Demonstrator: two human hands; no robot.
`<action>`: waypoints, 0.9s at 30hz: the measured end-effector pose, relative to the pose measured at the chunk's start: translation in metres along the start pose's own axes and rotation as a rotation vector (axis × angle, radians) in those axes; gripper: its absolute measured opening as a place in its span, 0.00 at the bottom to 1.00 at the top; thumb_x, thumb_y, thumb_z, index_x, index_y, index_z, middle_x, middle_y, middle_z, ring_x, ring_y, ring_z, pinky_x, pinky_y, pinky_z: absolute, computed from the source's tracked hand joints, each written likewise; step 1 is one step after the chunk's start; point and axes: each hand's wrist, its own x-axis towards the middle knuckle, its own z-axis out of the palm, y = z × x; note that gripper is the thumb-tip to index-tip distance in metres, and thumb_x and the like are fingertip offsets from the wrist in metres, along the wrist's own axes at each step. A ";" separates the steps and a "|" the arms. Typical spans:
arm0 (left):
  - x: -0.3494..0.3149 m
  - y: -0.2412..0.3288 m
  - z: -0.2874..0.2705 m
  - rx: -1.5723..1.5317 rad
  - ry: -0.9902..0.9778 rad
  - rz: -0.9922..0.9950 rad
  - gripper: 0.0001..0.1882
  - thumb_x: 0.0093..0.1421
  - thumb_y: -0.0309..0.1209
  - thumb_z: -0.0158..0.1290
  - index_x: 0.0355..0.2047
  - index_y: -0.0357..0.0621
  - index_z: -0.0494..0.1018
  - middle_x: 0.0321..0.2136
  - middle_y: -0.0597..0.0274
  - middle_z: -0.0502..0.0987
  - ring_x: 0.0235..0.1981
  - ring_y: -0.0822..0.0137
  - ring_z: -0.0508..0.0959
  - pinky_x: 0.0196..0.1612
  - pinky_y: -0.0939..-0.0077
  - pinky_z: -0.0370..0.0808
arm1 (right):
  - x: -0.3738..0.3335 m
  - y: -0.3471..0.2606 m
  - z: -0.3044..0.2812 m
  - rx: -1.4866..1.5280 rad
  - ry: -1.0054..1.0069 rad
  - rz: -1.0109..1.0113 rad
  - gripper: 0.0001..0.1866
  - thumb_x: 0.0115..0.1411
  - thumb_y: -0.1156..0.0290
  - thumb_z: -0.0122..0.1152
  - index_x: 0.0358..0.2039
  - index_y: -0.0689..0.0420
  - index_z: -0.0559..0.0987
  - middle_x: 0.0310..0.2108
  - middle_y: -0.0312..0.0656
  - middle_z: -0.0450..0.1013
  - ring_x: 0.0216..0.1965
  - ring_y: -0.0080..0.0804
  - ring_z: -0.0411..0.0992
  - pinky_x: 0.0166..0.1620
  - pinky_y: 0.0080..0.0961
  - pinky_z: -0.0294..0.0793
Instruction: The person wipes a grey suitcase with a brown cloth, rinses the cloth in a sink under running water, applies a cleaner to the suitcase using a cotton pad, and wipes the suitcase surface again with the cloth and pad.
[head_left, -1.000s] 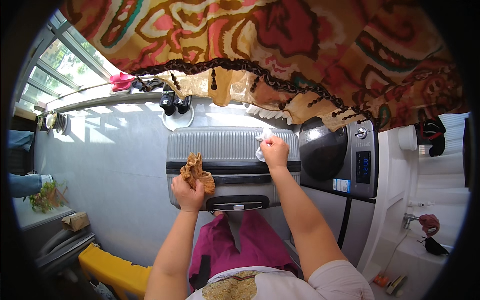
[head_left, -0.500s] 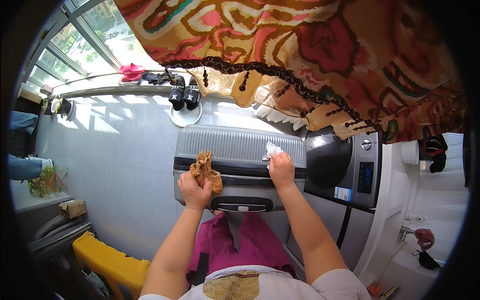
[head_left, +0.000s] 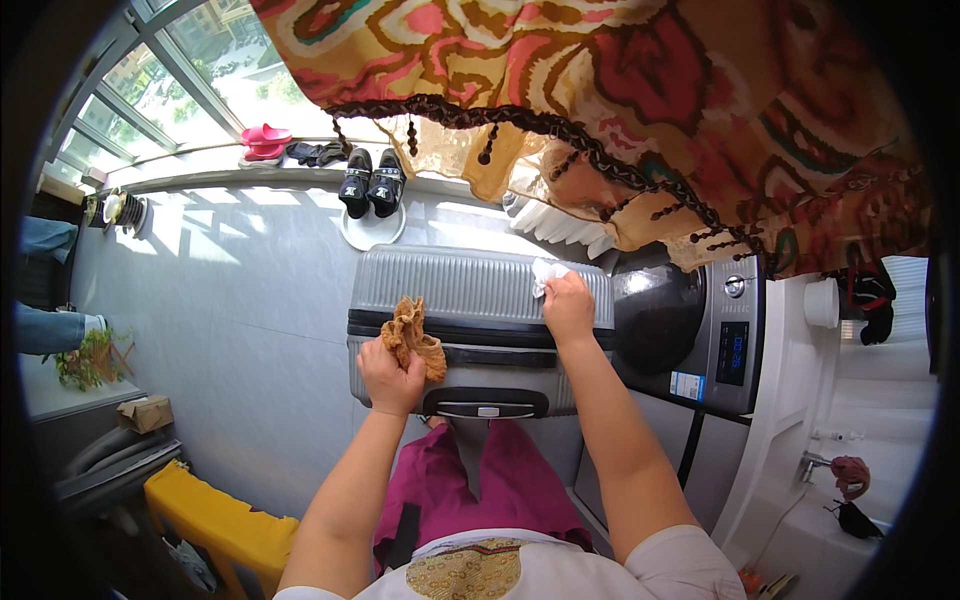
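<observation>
A silver-grey ribbed suitcase (head_left: pixel 470 280) stands upright right in front of me, with a black zip band along its middle and a black pull handle (head_left: pixel 487 404) near its close edge. My left hand (head_left: pixel 390 380) grips a crumpled brown cloth (head_left: pixel 412 335) over the suitcase's near left part. A bunched white tissue (head_left: pixel 547 272) is pinched in my right hand (head_left: pixel 568 305), against the ribbed shell on the far right side. Its fingertips are partly hidden by the tissue.
A washing machine (head_left: pixel 733 320) with a dark round door (head_left: pixel 655 312) adjoins the suitcase on the right. Beyond it, black shoes (head_left: pixel 372 185) rest on a white round tray (head_left: pixel 375 233). A patterned curtain (head_left: pixel 560 60) hangs overhead. A yellow cloth-covered thing (head_left: pixel 215 520) stands lower left.
My right hand and the tissue have shifted slightly away from me on the suitcase shell. My left hand with the brown cloth stays almost where it was.
</observation>
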 end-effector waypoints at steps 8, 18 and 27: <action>-0.001 -0.002 0.000 0.012 -0.019 -0.010 0.16 0.46 0.32 0.55 0.37 0.44 0.72 0.34 0.58 0.73 0.36 0.52 0.70 0.41 0.57 0.66 | -0.031 -0.006 0.006 -0.133 -0.080 -0.033 0.14 0.55 0.77 0.55 0.43 0.60 0.78 0.33 0.48 0.69 0.37 0.48 0.70 0.40 0.40 0.72; 0.003 0.003 -0.003 0.008 -0.033 -0.001 0.16 0.46 0.32 0.54 0.37 0.45 0.73 0.33 0.58 0.74 0.37 0.52 0.71 0.41 0.57 0.66 | -0.007 0.003 0.005 -0.232 -0.019 -0.174 0.11 0.56 0.79 0.52 0.39 0.64 0.77 0.31 0.47 0.68 0.37 0.47 0.69 0.39 0.38 0.72; 0.005 0.004 -0.004 0.023 -0.033 -0.007 0.16 0.46 0.33 0.54 0.37 0.45 0.73 0.33 0.60 0.74 0.36 0.53 0.71 0.41 0.57 0.66 | -0.028 -0.010 -0.001 -0.094 -0.050 -0.068 0.12 0.54 0.79 0.56 0.40 0.58 0.80 0.30 0.45 0.69 0.36 0.45 0.70 0.37 0.37 0.73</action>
